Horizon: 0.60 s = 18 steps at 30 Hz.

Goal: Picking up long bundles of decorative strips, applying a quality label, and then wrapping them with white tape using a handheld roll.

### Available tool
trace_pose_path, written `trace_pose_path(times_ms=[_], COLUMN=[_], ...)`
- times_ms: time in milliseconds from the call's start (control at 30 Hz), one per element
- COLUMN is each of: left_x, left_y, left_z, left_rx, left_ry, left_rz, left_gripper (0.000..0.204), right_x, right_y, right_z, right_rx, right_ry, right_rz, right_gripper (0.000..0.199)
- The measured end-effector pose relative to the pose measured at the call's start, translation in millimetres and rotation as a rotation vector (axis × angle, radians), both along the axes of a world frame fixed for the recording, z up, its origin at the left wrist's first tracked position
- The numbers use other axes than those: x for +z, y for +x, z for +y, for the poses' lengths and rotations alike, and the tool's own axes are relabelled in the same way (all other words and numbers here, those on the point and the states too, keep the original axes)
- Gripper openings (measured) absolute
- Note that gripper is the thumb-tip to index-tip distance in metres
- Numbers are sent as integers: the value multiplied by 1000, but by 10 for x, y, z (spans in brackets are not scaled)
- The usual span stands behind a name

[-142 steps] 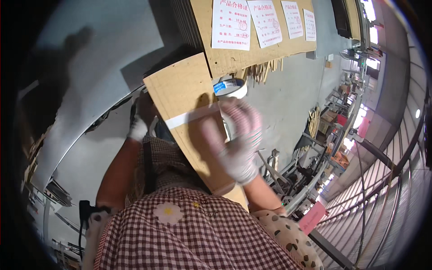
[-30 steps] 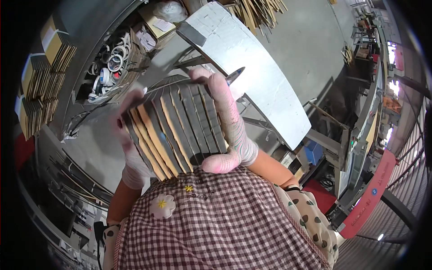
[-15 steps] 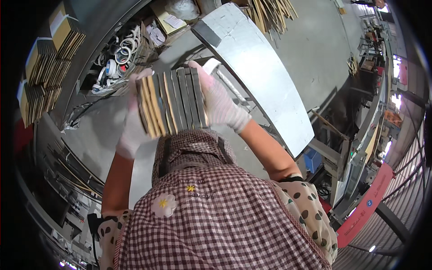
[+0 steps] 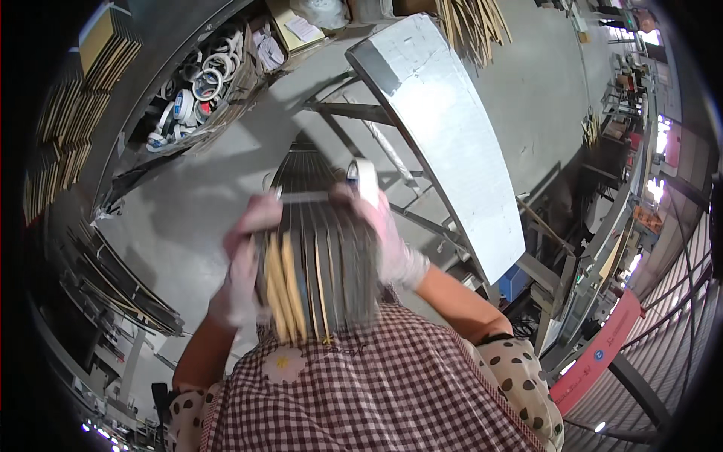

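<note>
Between my two gloved hands is a bundle of long, flat strips (image 4: 320,279), dark grey with several tan ones toward the left. Its near end is against my checked apron (image 4: 361,377), and its dark length runs away from me, narrowing. A pale band (image 4: 305,197) crosses its top. My left hand (image 4: 252,245) grips the left side, slightly blurred. My right hand (image 4: 395,245) closes on the right side. A roll of white tape (image 4: 364,182) stands at my right fingers; whether they hold it too I cannot tell.
Right of the bundle stands a metal-topped table (image 4: 452,143) with a leg frame. A box of tape rolls (image 4: 203,87) lies far left, beside stacked strips (image 4: 113,49). More loose strips (image 4: 474,30) lie at the back. A blue bin (image 4: 514,282) sits under the table's right end.
Both hands have brought the bundle down and nearer to my body. It is tilted, so its long top now shows, with the tape roll beside it.
</note>
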<state>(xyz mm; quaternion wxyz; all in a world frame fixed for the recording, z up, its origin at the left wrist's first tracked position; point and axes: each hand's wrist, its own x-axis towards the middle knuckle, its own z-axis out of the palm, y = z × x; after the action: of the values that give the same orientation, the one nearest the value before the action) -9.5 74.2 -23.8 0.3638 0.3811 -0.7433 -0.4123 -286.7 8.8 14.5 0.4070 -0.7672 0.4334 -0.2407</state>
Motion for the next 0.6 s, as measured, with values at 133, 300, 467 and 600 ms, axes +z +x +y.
trace_pose_path(times_ms=[133,300,467,600], left_x=[478,208,1238,2111], left_y=[-90,-132,-851,-2238], left_z=[-179,-106,-1058,-842], left_rx=[57,180,-333,-578], left_ry=[744,633,-87,-628], left_rz=[632,328,381,654], left_gripper=[90,76,72,69], right_x=[186,-605,373,1745], right_y=[45,115,-122,-1450], right_z=[278,287,-350,-307], right_rx=[-86,-49,-163,-731], right_ry=[459,13,275,-212], right_rz=[-373,-301,-427,-593], right_gripper=[107,128,126,114])
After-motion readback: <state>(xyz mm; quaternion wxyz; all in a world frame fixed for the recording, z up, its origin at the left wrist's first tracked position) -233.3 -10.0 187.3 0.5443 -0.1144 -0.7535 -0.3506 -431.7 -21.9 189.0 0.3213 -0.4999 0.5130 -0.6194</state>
